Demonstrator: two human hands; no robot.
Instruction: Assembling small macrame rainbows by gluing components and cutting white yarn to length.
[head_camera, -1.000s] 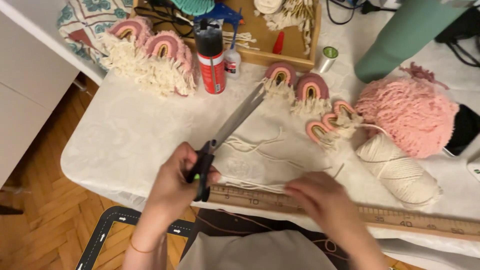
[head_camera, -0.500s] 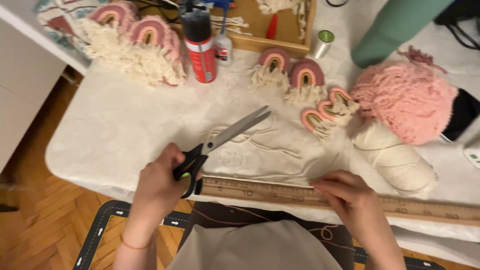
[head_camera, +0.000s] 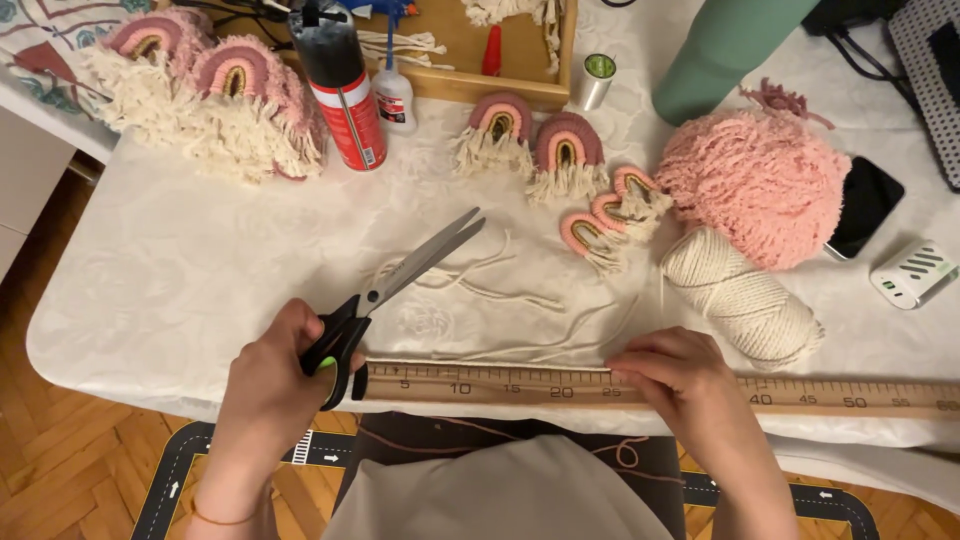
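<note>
White patterned cloth covers the desk (head_camera: 200, 290), which stands over a herringbone wood floor (head_camera: 60, 440). Along the near edge lies a long wooden ruler (head_camera: 500, 383). The left hand (head_camera: 275, 375) has its grip closed through the black handles of a pair of scissors (head_camera: 385, 295); the handles sit just at the ruler's left end, and the blades, slightly parted, point up and to the right above the cloth. The right hand (head_camera: 675, 375) presses down on the ruler with fingers curled together, pinning a cream cord (head_camera: 490, 352) that runs along the ruler's top edge toward the scissors. More loose cut cords (head_camera: 480, 285) lie scattered on the cloth just beyond it.

To the right, near the right hand, rests a skein of cream rope (head_camera: 740, 295), touching a fluffy pink yarn ball (head_camera: 760, 185). Small pink rainbow ornaments (head_camera: 560, 150) with fringes sit in the middle of the desk, and larger fringed ones (head_camera: 220, 95) at the far left. A red spray can (head_camera: 345, 95) and a small glue bottle (head_camera: 395, 95) stand beside a wooden tray (head_camera: 480, 85). A dark phone (head_camera: 865, 205) lies at the right.
</note>
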